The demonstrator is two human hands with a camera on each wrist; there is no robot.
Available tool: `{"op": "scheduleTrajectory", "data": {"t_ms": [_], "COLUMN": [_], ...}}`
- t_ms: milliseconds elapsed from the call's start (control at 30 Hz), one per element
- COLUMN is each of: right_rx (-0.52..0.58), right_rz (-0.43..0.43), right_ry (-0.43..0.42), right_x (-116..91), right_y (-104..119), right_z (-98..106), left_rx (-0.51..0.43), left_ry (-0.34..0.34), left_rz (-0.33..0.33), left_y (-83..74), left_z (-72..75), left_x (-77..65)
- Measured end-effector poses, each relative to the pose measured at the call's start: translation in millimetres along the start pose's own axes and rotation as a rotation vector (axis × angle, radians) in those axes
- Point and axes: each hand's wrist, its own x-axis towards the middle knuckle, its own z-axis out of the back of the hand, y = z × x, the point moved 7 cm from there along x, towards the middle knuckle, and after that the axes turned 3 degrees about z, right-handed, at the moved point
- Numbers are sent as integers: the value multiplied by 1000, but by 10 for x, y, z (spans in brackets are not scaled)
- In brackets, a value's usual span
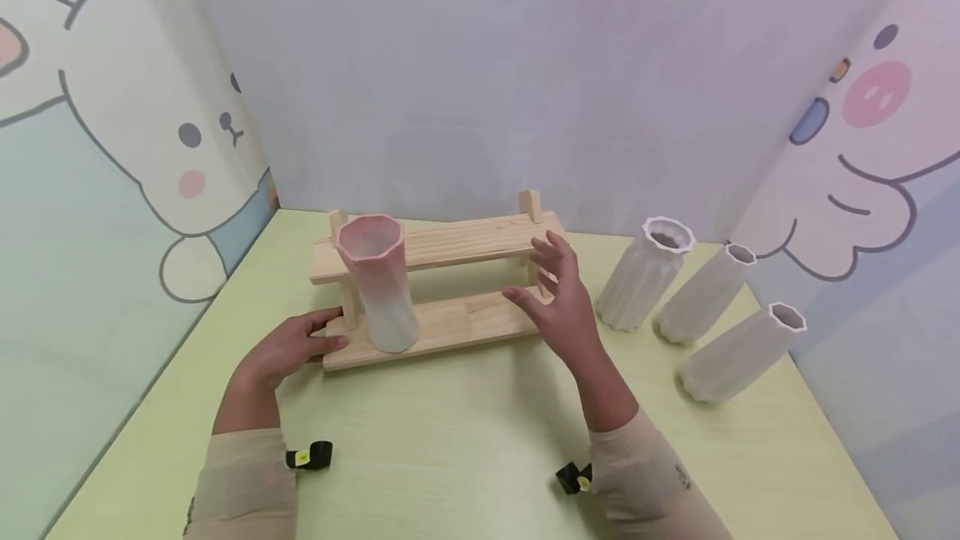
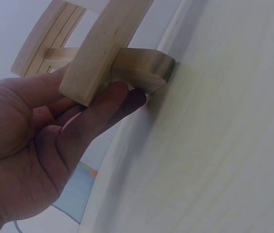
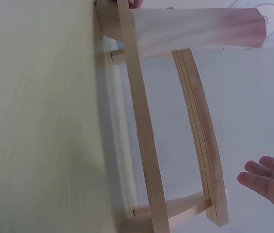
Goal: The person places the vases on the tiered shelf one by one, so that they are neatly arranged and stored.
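Green table (image 1: 450, 432) spreads before the rack (image 1: 450, 322), left hand (image 1: 287, 349) gripping its end.

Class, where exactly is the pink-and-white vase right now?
In the head view, the pink-and-white vase stands at the left end of the lower shelf of the wooden rack, just right of the person's left hand.

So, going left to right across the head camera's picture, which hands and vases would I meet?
Left hand, pink-and-white vase, right hand, ruffle-rimmed white vase, middle white vase, rightmost white vase.
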Motion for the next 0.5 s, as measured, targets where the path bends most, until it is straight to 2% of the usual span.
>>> {"op": "scheduleTrajectory", "data": {"t_ms": [267,500], "right_rx": [43,47], "right_rz": [41,26], "right_ry": [-84,-106], "right_x": [50,81], "right_y": [16,0], "right_z": [226,361], "left_rx": [3,13], "left_ry": [3,-4], "left_rz": [11,-1], "left_y": [-22,-38], "left_z": [-16,-17], "left_x": [-2,-6]}}
